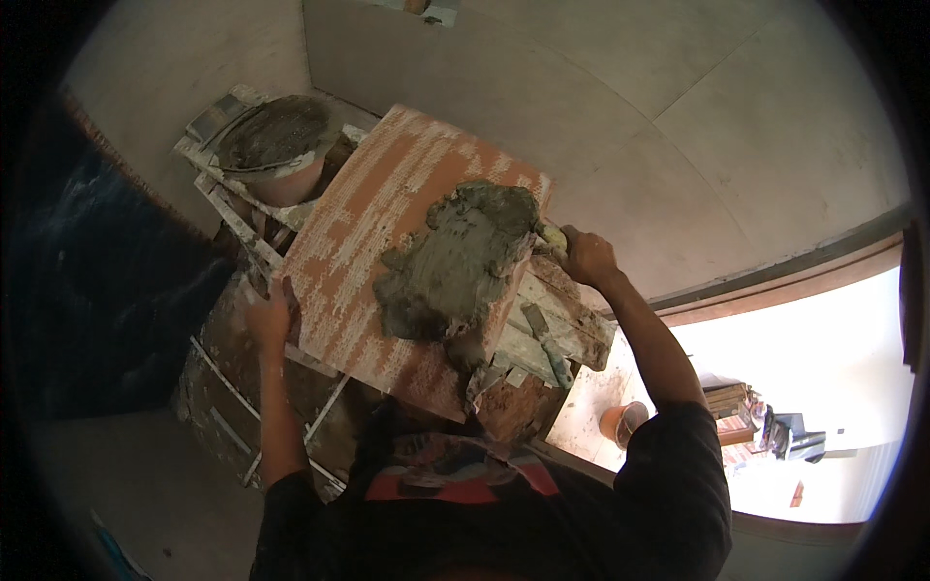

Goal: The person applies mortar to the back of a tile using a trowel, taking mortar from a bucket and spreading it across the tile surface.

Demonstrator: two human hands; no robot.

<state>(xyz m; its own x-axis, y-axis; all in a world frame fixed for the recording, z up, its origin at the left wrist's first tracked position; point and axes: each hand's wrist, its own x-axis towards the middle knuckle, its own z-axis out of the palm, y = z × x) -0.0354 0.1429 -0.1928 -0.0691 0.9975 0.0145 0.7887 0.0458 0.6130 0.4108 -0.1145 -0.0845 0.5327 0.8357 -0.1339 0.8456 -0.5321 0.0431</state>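
A large orange-brown tile (363,223), its ribbed back streaked with pale residue, lies tilted across the middle. My left hand (269,315) grips its left edge, fingers on the face near the corner. Wet grey mortar (455,257) is heaped on the tile's right half and hangs over its near edge. At the right edge, my right hand (589,258) is closed round the yellowish handle of a trowel (553,237). Mortar hides most of the trowel's blade.
A bucket (291,184) of grey mortar stands on a splattered platform at the back left. Right of the tile, another mortar-caked hand tool (548,347) lies on boards (528,315). Tiled wall (620,145) rises behind. Through the bright doorway stands an orange bucket (623,423).
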